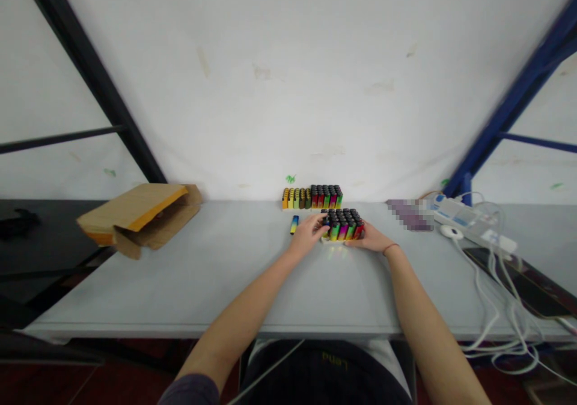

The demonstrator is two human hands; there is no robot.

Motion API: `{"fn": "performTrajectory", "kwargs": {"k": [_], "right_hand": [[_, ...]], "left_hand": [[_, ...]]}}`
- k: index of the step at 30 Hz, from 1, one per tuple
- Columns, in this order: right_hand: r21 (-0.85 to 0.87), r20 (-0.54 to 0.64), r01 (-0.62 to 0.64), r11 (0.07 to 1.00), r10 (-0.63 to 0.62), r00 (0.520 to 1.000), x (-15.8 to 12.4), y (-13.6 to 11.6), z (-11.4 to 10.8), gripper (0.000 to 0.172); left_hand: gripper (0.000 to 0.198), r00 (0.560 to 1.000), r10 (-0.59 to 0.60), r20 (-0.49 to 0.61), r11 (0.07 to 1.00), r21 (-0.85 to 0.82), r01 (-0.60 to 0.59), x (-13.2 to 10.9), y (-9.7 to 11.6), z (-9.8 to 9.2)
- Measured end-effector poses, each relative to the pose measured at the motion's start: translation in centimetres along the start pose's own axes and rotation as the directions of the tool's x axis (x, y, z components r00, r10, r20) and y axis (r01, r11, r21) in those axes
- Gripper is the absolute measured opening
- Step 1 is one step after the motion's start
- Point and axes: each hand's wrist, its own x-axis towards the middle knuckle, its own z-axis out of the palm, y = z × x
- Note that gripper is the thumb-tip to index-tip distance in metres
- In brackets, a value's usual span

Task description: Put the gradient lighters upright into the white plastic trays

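Observation:
A pale tray packed with rows of colourful lighters with black tops stands on the table in front of me. My right hand grips the tray's right end, its thumb along the front edge. At the left end, the fingers of my left hand close on a dark-looking lighter at the tray's corner; the fingers partly cover it. One loose blue and yellow lighter lies just left of my left hand.
Behind, by the wall, stand a block of yellow-to-dark lighters and a block of multicoloured ones. An open cardboard box lies at the left. To the right are a power strip, white cables and a phone.

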Motion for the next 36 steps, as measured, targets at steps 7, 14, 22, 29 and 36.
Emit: {"fn": "performTrajectory", "kwargs": {"k": [7,14,22,29,36], "right_hand": [[0.003,-0.001,0.003,1.0,-0.003,1.0,0.0,0.0,0.1,0.074],[0.008,0.002,0.002,1.0,-0.002,1.0,0.1,0.1,0.2,0.07],[0.015,0.011,-0.021,1.0,0.021,1.0,0.0,0.1,0.2,0.072],[0.029,0.001,-0.013,0.999,0.013,1.0,0.0,0.1,0.1,0.072],[0.019,0.011,-0.004,1.0,0.004,1.0,-0.1,-0.1,0.0,0.075]], "left_hand": [[0.026,0.997,0.027,0.073,0.992,0.121,-0.035,0.0,0.7,-1.1],[0.03,0.999,-0.029,0.033,0.94,0.342,0.016,0.6,1.3,-2.9],[0.049,0.839,-0.524,-0.146,0.535,0.71,0.458,0.4,0.4,-4.3],[0.03,0.832,-0.55,-0.074,0.55,0.718,0.428,0.7,0.4,-4.6],[0.036,0.87,-0.458,-0.183,0.795,0.354,0.493,1.3,-1.4,-4.3]]}}
